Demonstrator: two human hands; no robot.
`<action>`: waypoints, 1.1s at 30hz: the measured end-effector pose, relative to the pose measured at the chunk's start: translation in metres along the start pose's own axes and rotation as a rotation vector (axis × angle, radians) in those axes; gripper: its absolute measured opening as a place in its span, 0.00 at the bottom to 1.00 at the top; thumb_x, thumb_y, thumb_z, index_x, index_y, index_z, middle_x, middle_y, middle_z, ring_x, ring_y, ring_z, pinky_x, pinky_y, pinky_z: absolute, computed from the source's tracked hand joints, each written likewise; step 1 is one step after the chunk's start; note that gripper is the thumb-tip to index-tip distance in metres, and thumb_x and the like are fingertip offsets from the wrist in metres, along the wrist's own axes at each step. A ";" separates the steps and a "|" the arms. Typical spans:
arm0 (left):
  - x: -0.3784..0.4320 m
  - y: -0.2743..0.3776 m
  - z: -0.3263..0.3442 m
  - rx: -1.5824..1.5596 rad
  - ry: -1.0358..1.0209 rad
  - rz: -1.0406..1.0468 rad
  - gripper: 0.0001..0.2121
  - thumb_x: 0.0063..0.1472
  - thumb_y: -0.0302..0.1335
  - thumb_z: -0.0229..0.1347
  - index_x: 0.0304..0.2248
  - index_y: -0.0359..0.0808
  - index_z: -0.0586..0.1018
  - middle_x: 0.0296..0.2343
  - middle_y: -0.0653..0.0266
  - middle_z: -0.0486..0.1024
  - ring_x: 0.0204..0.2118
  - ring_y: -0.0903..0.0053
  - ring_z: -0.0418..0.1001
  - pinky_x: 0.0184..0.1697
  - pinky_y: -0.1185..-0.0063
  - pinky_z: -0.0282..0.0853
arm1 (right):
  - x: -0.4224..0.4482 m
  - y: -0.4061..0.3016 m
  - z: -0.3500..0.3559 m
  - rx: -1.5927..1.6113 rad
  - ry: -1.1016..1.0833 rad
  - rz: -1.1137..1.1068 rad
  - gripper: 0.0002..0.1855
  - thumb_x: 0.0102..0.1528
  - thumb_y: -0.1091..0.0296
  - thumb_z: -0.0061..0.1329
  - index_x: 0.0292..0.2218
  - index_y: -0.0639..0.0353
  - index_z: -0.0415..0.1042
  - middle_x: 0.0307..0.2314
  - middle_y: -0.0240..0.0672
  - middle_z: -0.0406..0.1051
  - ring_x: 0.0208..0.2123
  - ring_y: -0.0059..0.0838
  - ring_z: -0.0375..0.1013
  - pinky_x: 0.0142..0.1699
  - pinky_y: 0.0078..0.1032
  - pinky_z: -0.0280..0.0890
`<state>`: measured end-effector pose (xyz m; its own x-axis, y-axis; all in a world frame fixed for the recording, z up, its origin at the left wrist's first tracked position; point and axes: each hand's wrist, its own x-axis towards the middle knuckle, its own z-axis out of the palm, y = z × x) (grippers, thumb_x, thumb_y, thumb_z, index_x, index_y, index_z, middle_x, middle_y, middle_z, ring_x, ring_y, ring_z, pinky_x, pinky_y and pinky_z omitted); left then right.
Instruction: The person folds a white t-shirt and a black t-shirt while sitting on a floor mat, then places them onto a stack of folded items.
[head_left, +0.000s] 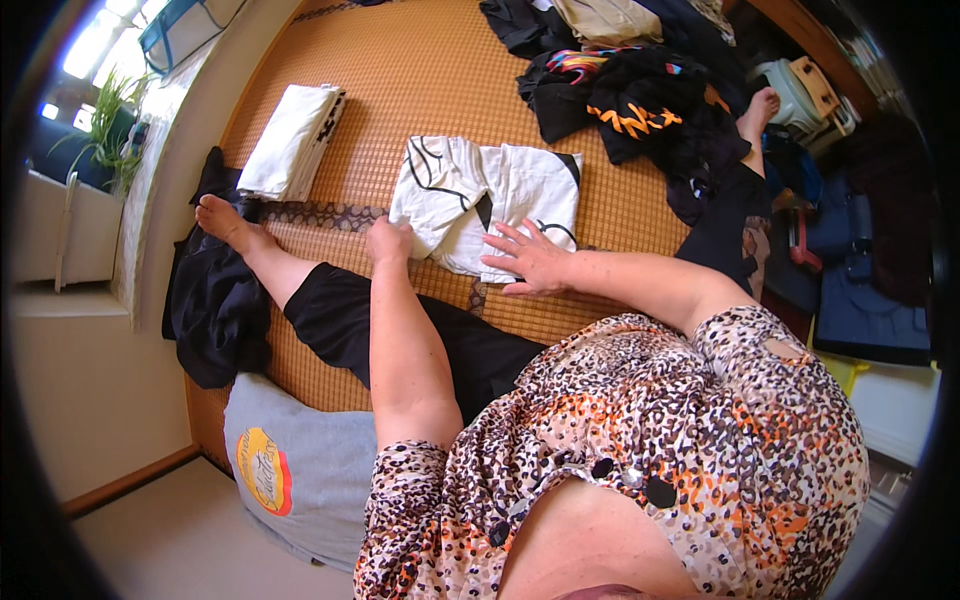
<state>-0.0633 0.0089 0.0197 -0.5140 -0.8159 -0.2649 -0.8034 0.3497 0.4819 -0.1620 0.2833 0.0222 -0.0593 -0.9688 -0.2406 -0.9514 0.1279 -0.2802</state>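
A white garment with black line designs (454, 180) lies partly folded on the woven mat in front of me, between my spread legs. My left hand (390, 240) is closed at its near left corner, the fingertips tucked in at the cloth. Across the near right part rests my right hand (534, 261), palm down with the fingers spread, holding nothing. Creases run over the left half of the garment, and a fold line crosses its middle. Beyond my left hand, a neat stack of folded white cloth (289, 139) sits on the mat.
Black clothes with orange lettering (637, 112) lie heaped at the far right, beside my foot. A beige garment (611, 19) is behind them. Dark clothing (221, 300) lies under my left foot. A grey printed cushion (300, 465) is at my left side, and blue cases (870, 292) stand right.
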 end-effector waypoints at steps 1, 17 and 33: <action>0.001 0.000 -0.001 -0.014 -0.038 -0.045 0.24 0.47 0.34 0.61 0.44 0.32 0.75 0.40 0.49 0.75 0.45 0.59 0.73 0.48 0.71 0.67 | 0.002 0.003 -0.002 0.045 0.038 -0.014 0.38 0.56 0.37 0.36 0.61 0.46 0.48 0.62 0.38 0.38 0.65 0.41 0.34 0.64 0.48 0.32; -0.140 0.120 0.024 0.118 -0.134 0.778 0.17 0.50 0.23 0.54 0.42 0.32 0.70 0.32 0.50 0.75 0.36 0.58 0.75 0.40 0.67 0.70 | 0.001 0.055 -0.030 2.329 0.275 0.331 0.49 0.53 0.23 0.19 0.62 0.55 0.45 0.58 0.37 0.52 0.61 0.33 0.49 0.62 0.42 0.46; -0.162 0.099 0.083 0.356 -0.065 1.372 0.15 0.52 0.24 0.47 0.41 0.34 0.70 0.30 0.61 0.67 0.35 0.67 0.68 0.35 0.74 0.65 | 0.005 0.145 0.007 1.964 0.810 0.828 0.18 0.56 0.60 0.48 0.41 0.67 0.69 0.40 0.46 0.72 0.38 0.37 0.74 0.45 0.33 0.69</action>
<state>-0.0848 0.2141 0.0414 -0.9408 0.2795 0.1919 0.3100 0.9383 0.1535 -0.2983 0.2982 -0.0260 -0.7022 -0.4035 -0.5866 0.6699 -0.0956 -0.7363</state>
